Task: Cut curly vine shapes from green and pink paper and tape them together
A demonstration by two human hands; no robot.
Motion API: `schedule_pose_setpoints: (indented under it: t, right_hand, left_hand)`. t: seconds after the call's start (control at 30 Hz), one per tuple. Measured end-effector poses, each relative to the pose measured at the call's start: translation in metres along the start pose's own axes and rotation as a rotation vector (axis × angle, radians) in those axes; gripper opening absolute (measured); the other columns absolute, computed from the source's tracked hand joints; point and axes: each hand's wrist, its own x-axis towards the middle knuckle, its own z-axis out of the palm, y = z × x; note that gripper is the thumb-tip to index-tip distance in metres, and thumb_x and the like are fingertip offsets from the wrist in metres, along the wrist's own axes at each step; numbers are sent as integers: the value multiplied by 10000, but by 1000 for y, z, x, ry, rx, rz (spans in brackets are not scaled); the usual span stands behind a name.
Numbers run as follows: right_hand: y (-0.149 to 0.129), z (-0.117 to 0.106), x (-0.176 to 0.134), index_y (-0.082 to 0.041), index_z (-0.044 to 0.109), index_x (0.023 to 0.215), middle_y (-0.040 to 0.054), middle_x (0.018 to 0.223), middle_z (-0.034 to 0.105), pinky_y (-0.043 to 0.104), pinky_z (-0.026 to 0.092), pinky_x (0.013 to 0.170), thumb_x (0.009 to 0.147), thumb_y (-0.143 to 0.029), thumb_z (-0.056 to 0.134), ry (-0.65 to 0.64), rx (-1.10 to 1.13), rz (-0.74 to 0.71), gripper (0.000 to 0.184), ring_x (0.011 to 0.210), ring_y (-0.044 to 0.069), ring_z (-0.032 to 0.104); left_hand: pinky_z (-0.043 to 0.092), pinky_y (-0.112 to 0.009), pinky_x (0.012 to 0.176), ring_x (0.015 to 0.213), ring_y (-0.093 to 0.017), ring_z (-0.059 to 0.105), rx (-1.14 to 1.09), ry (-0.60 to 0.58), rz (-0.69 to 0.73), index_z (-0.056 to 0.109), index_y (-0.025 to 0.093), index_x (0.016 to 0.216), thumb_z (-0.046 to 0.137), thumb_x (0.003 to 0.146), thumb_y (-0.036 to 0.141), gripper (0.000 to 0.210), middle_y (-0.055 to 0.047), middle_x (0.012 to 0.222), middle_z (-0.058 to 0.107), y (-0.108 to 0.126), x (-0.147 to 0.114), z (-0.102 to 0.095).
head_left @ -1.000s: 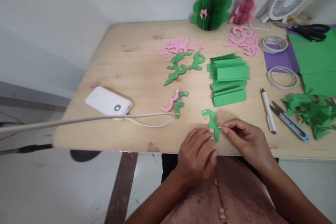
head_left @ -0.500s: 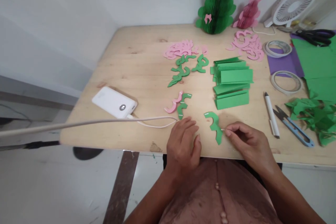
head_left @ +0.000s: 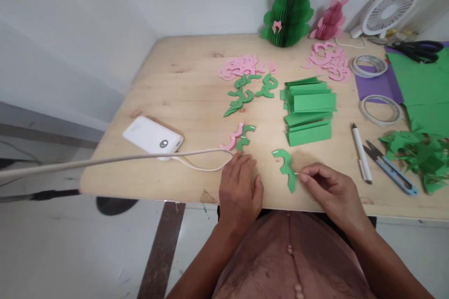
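My right hand is closed in a pinch on a small white strip at the right edge of a curved green paper cutout. That cutout lies flat on the table, with another white strip on its upper left end. My left hand rests on the table, fingers stretched forward, holding nothing that I can see. Its fingertips reach the lower end of a second green cutout that bears white strips. Beside this one lies a wavy pink cutout.
A white power bank with a cable lies left. Folded green paper, tape rolls, a pen, blue snips and green scraps are on the right. Paper rabbits and a fan stand behind.
My left hand has shifted slightly left and forward, its fingers now at the lower end of the second green cutout. The cable has moved a little. My right hand keeps its pinch.
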Motion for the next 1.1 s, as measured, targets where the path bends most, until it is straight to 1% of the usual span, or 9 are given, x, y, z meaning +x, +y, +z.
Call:
schedule_pose_setpoints:
  t: [0.27,0.5,0.77,0.9,1.1]
  right_hand:
    - [3,0,0,-216,680,737,8,710,687,236,480,580,814,-334,627,-8,6,-1,150,639,146,607]
    - [4,0,-1,-223,675,738,4,717,683,238,480,598,808,-332,636,-8,13,0,135,656,147,607]
    - [3,0,0,-222,670,729,-6,708,674,223,470,604,802,-331,643,-6,35,8,133,657,135,599]
    - [4,0,0,-220,672,736,-6,705,671,222,460,595,806,-338,639,-12,17,11,141,647,132,588]
    - [4,0,-1,-215,671,736,-1,710,673,222,462,594,808,-346,634,-17,16,16,153,651,135,593]
  left_hand:
    - [441,-494,1005,1216,-301,514,2,-38,-22,495,139,1151,508,843,121,309,-145,1161,619,3,0,0]
    - [451,-506,1010,1221,-298,511,-47,-51,-3,487,136,1153,512,838,112,316,-147,1171,612,5,-2,0]
    - [483,-498,983,1191,-283,539,-93,-62,3,486,146,1157,510,838,106,322,-155,1170,614,15,-5,-3]
    - [494,-481,969,1176,-269,555,-123,-40,-20,476,159,1174,510,842,111,337,-148,1163,617,16,-5,-5]
    - [472,-492,988,1222,-277,523,-126,-11,-53,485,164,1156,511,849,126,311,-146,1193,601,10,1,-4]
